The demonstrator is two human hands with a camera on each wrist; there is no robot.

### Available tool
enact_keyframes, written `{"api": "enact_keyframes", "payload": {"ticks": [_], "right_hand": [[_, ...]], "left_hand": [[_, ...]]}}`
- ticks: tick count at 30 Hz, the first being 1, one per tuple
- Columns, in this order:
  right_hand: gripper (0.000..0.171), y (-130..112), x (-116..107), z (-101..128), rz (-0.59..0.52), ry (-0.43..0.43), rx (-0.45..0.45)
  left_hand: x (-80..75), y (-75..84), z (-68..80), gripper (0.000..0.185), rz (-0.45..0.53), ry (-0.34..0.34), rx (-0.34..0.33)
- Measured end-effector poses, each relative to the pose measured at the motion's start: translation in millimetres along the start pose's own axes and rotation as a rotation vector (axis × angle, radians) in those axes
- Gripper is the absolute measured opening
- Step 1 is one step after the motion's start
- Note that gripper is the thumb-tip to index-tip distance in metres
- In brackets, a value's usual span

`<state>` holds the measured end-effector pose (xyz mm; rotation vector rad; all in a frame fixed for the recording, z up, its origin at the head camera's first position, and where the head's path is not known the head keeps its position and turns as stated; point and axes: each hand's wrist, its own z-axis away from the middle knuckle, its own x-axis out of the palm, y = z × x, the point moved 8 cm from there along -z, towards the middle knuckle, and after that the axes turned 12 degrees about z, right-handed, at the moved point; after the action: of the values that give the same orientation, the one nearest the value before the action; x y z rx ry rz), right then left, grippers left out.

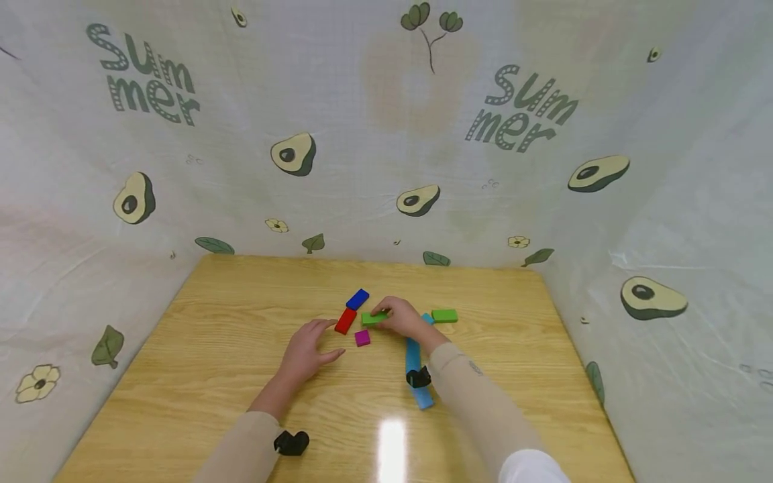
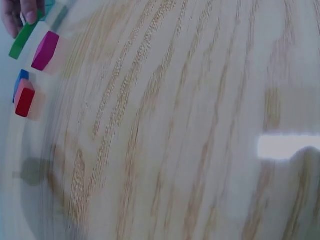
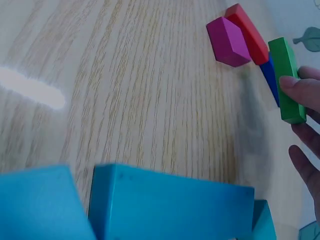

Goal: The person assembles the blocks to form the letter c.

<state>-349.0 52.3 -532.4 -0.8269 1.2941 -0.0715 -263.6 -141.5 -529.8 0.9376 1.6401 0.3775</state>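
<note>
My right hand (image 1: pixel 403 318) pinches a long green block (image 1: pixel 374 318), held just above the wooden table (image 1: pixel 229 335); the right wrist view shows that green block (image 3: pixel 286 80) between the fingertips (image 3: pixel 300 90). My left hand (image 1: pixel 309 349) rests flat on the table with straight fingers, its tips beside a red block (image 1: pixel 345 320). A blue block (image 1: pixel 357 299) lies behind the red one, and a small magenta block (image 1: pixel 362 337) sits between the hands. In the left wrist view the magenta block (image 2: pixel 45 50), red block (image 2: pixel 24 98) and green block (image 2: pixel 22 40) appear at the top left.
A second green block (image 1: pixel 444 315) lies right of my right hand. Long light-blue blocks (image 1: pixel 417 376) lie under my right forearm, filling the bottom of the right wrist view (image 3: pixel 170 205). Avocado-print cloth walls (image 1: pixel 386 147) close in three sides.
</note>
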Motion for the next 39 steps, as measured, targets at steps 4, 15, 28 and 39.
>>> {"api": "enact_keyframes", "payload": {"ticks": [4,15,28,39], "right_hand": [[0.024,5,-7,8,0.02,0.021,-0.013],[0.025,19,-27,37,-0.029,0.052,-0.012],[0.024,35,-54,81,-0.049,0.103,0.036],[0.027,44,-65,122,-0.019,0.161,0.066]], "left_hand": [[4.5,2.1,-3.1,0.064,0.007,-0.015,-0.024],[20.2,10.6,-14.3,0.067,0.0,-0.053,-0.001],[52.8,44.9,-28.4,0.069,-0.02,-0.096,0.102],[86.5,64.5,-28.8,0.074,-0.013,-0.202,0.145]]}}
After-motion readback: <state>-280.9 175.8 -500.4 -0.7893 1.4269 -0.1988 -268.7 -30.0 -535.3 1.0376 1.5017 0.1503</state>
